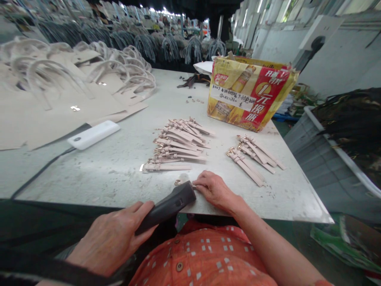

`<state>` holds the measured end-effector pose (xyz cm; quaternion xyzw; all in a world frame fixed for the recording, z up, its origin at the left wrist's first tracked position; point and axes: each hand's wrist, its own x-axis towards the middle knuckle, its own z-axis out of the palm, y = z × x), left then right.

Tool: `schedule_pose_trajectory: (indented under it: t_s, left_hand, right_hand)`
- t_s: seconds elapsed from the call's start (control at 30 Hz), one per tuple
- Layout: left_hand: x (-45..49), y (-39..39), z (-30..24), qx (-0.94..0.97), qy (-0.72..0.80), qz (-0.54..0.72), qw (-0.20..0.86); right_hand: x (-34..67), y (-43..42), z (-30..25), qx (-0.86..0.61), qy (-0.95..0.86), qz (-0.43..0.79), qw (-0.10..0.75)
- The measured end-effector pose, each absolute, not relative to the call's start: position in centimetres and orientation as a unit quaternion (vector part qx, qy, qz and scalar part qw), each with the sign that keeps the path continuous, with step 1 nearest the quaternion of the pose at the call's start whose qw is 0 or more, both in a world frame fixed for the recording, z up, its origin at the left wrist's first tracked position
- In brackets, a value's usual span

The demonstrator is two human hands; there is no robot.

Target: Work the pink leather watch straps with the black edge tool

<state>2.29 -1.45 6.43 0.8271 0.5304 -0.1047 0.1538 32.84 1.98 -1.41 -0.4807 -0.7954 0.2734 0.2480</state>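
My left hand (pixel 116 232) is wrapped round a black hand-held tool (pixel 166 206) with a thick, wide head, angled up to the right above the table's front edge. My right hand (pixel 216 191) has its fingers pinched together right at the tool's head, on a small strap end, mostly hidden. A metal buckle (pixel 178 182) shows just beyond the head, seemingly on that strap. Past my hands lies a fanned pile of pale pink buckle straps (pixel 178 145), buckles mostly to the left. To the right sits a smaller group of similar straps (pixel 253 157).
A yellow and red cardboard box (pixel 247 95) stands at the back right. A white device (pixel 93 135) with a black cable lies left, beside stacked beige panels (pixel 65 107) with looped handles. A grey bin (pixel 336 159) with dark material stands beyond the table's right edge.
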Motion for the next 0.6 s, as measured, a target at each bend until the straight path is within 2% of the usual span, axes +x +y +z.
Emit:
schedule_pose_trajectory:
  t_s: [0.13, 0.6]
  left_hand:
    - [4.3, -0.8, 7.3, 0.819, 0.523, -0.183, 0.148]
    - [3.1, -1.0, 7.2, 0.808, 0.54, -0.173, 0.158]
  right_hand:
    - [32.8, 2.0, -1.1, -0.484, -0.792, 0.283, 0.241]
    - [32.9, 2.0, -1.6, -0.48, -0.789, 0.291, 0.249]
